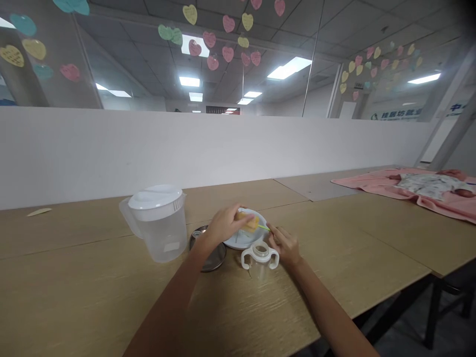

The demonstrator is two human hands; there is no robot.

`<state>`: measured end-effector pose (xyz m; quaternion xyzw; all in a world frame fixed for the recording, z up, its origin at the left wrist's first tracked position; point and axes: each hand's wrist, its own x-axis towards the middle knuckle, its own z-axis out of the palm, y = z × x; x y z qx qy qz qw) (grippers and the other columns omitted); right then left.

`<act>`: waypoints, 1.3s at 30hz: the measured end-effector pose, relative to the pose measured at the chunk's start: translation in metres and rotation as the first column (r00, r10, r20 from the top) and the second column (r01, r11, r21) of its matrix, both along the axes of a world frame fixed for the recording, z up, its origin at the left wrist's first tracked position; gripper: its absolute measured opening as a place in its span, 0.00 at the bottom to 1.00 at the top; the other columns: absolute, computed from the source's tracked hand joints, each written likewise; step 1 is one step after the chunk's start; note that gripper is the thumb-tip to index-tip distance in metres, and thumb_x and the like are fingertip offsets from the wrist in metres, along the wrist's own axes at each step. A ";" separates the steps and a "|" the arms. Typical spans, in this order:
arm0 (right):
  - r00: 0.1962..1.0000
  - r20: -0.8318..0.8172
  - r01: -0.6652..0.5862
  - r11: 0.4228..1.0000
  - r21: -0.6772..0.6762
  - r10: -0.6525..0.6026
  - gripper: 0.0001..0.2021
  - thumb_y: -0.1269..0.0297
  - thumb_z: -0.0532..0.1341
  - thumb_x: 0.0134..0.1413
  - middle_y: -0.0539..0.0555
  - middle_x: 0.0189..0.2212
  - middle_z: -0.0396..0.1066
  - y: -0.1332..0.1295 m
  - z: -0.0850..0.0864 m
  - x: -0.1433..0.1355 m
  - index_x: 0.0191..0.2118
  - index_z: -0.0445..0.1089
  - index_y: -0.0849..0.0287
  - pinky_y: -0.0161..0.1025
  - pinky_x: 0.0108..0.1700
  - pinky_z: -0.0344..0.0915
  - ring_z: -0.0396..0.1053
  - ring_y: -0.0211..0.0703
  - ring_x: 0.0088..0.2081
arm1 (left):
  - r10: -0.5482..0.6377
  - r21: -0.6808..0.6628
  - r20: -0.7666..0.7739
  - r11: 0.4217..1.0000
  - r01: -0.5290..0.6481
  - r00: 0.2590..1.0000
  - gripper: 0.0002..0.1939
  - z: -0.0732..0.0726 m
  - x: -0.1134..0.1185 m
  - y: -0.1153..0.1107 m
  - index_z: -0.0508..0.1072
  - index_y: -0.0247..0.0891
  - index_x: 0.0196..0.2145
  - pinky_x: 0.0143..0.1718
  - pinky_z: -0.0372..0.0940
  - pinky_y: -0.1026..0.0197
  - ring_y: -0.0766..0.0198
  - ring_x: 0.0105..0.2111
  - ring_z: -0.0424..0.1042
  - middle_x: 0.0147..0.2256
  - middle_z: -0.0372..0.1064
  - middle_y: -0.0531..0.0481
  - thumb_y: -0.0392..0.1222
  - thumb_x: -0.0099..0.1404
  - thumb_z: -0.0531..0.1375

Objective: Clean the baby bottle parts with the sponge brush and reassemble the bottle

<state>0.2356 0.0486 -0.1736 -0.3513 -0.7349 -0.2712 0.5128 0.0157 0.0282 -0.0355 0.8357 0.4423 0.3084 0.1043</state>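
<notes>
My left hand (223,225) grips a yellow sponge brush head (250,222) over a white plate (242,240). A thin green handle (263,227) runs from the sponge to my right hand (285,245), whose fingers pinch its end. Just in front of both hands stands a clear baby bottle with a white two-handled collar (260,255), open at the top. A metal lid or dish (208,252) lies to the left of the plate, partly behind my left forearm.
A clear plastic pitcher with a white lid (157,221) stands left of the hands. A pink blanket (375,184) with a baby doll (431,182) lies at the far right. A white partition wall (186,148) backs the wooden table (92,297).
</notes>
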 end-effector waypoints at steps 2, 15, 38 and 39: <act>0.999 0.039 0.022 0.999 0.038 -0.023 0.16 0.73 0.53 0.58 0.55 0.28 0.72 0.000 0.002 0.000 0.51 0.67 0.64 0.34 0.33 0.62 0.67 0.37 0.28 | 0.066 -0.018 0.005 0.998 -0.066 0.998 0.22 0.000 0.002 0.000 0.69 0.38 0.46 0.37 0.64 0.59 0.58 0.34 0.72 0.33 0.74 0.47 0.55 0.68 0.46; 0.952 -0.143 0.264 0.963 -0.051 -0.269 0.13 0.67 0.53 0.61 0.55 0.30 0.72 0.013 -0.002 0.010 0.46 0.71 0.62 0.35 0.37 0.63 0.67 0.40 0.32 | 0.344 -0.088 -0.565 0.878 -0.470 0.750 0.27 -0.011 -0.062 0.024 0.68 0.33 0.47 0.36 0.65 0.62 0.53 0.41 0.72 0.44 0.70 0.38 0.32 0.46 0.65; 0.941 -0.201 0.221 0.943 -0.251 -0.274 0.18 0.61 0.47 0.64 0.56 0.29 0.72 0.017 -0.006 0.006 0.46 0.71 0.62 0.35 0.32 0.62 0.66 0.38 0.27 | 0.370 0.113 -0.540 0.922 -0.370 0.756 0.15 -0.023 -0.033 0.026 0.77 0.30 0.37 0.46 0.64 0.51 0.47 0.44 0.71 0.40 0.73 0.32 0.33 0.64 0.50; 0.940 -0.204 0.218 0.942 -0.254 -0.273 0.18 0.61 0.47 0.63 0.56 0.29 0.72 0.017 -0.006 0.006 0.46 0.71 0.62 0.35 0.32 0.62 0.66 0.38 0.27 | 0.336 0.116 -0.522 0.939 -0.325 0.784 0.16 -0.024 -0.026 0.025 0.76 0.31 0.40 0.48 0.63 0.52 0.49 0.46 0.70 0.43 0.72 0.34 0.34 0.65 0.49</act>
